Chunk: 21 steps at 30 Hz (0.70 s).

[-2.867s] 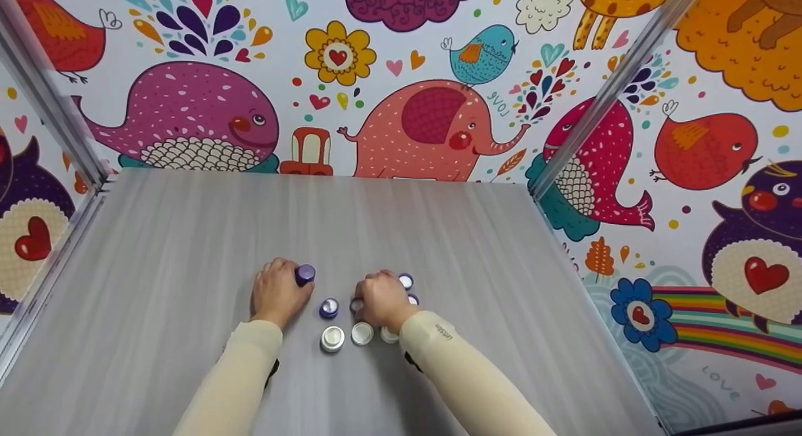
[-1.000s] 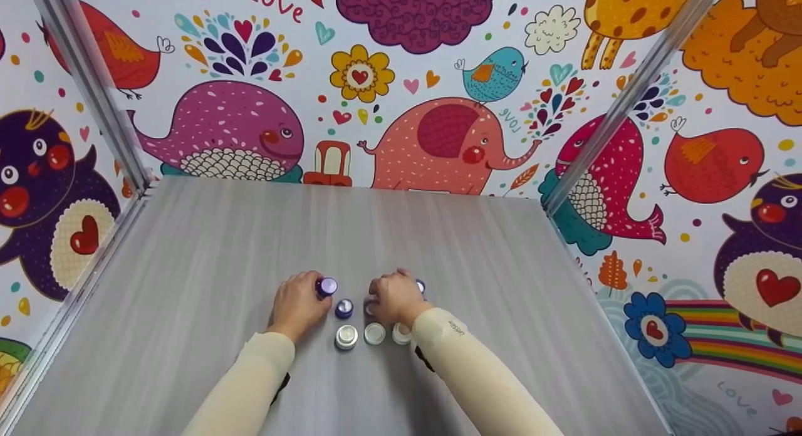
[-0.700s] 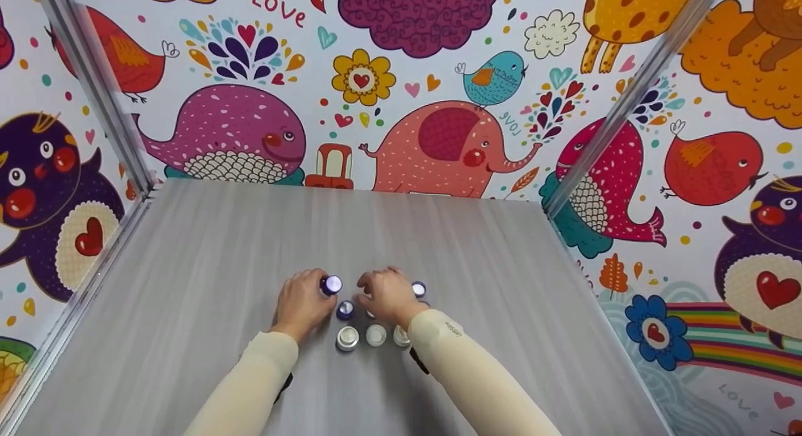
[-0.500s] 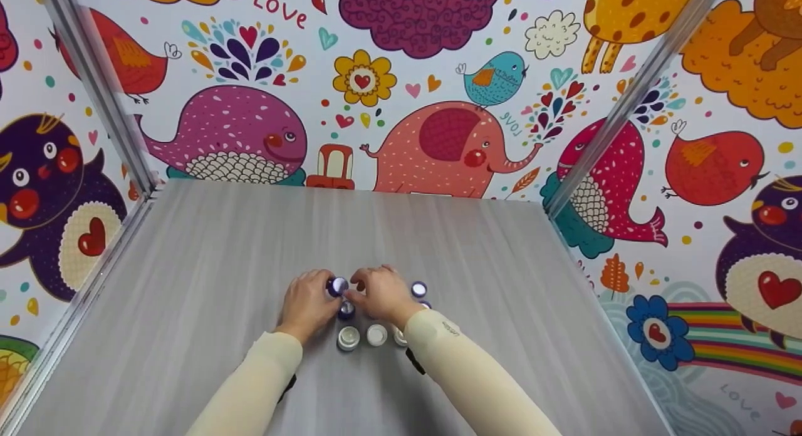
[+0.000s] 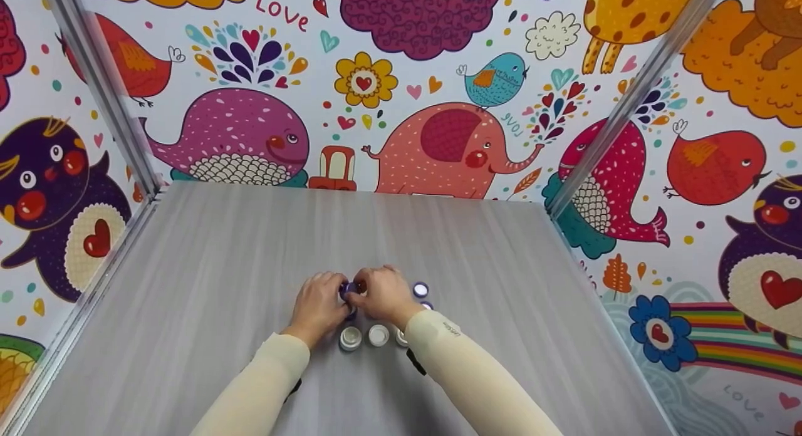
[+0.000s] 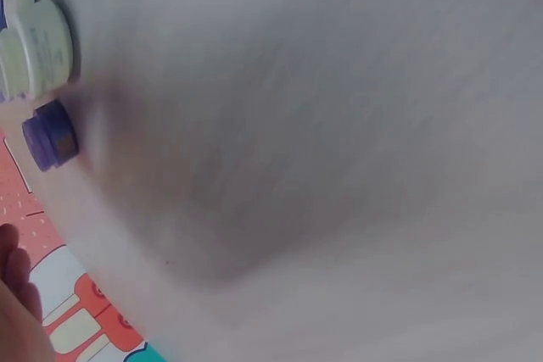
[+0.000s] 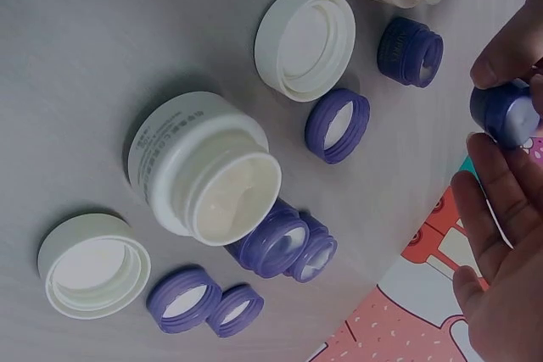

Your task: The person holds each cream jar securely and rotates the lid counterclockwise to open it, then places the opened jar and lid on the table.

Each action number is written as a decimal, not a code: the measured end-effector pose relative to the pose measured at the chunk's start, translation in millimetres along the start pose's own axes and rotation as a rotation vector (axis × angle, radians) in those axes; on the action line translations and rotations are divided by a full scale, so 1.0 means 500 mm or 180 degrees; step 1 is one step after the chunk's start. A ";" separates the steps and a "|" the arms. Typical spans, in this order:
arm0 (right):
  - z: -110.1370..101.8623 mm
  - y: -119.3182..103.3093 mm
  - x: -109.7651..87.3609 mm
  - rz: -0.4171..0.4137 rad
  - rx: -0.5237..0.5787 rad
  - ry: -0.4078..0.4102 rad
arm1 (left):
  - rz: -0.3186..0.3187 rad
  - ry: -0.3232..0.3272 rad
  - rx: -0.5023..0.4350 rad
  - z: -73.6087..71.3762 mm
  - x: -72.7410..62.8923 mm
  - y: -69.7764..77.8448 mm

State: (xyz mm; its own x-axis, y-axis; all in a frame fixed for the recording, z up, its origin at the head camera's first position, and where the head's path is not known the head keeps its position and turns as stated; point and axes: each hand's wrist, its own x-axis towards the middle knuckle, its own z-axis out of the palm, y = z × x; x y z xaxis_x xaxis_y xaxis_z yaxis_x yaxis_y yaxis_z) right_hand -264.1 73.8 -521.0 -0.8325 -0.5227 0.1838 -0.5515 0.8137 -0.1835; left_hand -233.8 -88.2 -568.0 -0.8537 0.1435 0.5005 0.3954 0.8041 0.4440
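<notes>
Between my two hands, in the head view, is a small purple jar [image 5: 348,288], seemingly capped with a smooth lid. My left hand [image 5: 316,306] grips its body, thumb and fingers around it. My right hand [image 5: 384,295] brings bent thumb and forefinger to the lid. The right wrist view shows the purple jar [image 7: 506,114] raised off the table, with the left thumb [image 7: 501,57] on one side and right-hand fingers [image 7: 492,167] against the other. Beside it on the table stands an open purple jar [image 7: 411,52], partly hidden by my left hand in the head view.
Nearer me are open white jars [image 5: 350,339] and upturned white lids [image 5: 378,336]. Purple lids [image 5: 420,290] lie right of my right hand. More open purple jars [image 7: 276,239] stand by a white jar [image 7: 204,167]. Patterned walls [image 5: 401,79] enclose the grey table [image 5: 250,235].
My right hand has left the lids and moved left to meet the purple jar. My left hand has brought that jar slightly right. The head view has tilted up somewhat.
</notes>
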 end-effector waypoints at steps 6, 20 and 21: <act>-0.002 -0.003 -0.001 0.0031 -0.0082 0.0032 | 0.0147 0.0052 0.0086 0.005 0.000 -0.002; -0.018 0.024 -0.004 0.0144 0.0498 -0.0171 | 0.0164 -0.0153 0.0015 -0.004 0.005 0.003; -0.018 0.027 -0.003 0.0172 0.0575 -0.0190 | 0.0158 -0.0173 0.0000 -0.004 0.005 0.004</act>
State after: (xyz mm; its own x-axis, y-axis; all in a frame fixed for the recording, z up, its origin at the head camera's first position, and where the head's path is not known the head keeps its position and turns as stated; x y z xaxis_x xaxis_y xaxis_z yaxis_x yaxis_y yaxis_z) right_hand -269.8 88.1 -515.1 -0.8598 -0.4981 0.1125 -0.5022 0.7850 -0.3628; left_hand -234.7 -87.6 -564.4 -0.8503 0.2143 0.4807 0.4377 0.7952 0.4196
